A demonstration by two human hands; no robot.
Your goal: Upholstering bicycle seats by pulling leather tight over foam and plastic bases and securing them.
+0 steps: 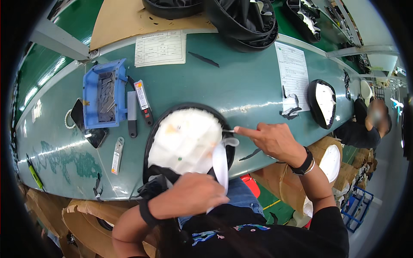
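A rounded white shell (pixel 185 142) in a black cover (pixel 151 146) lies on the bench right before me, the cover wrapped over its edge. My right hand (pixel 275 139) is at the shell's right rim, closed round a thin metal tool (pixel 229 130) whose tip meets the edge; its index finger stretches along it. My left hand (pixel 193 191) is closed at the near side, over the cover's loose black folds (pixel 155 185). A white strip (pixel 220 165) runs from the right rim down into its fingers.
To the left stand a blue bin (pixel 88 99) of dark flat pieces, a phone (pixel 79 116) and several cutters (pixel 117 155). Black-covered parts (pixel 245 26) are piled at the back. Another covered shell (pixel 325 103) lies right, before a seated person (pixel 361 133). Cardboard boxes (pixel 279 182) flank me.
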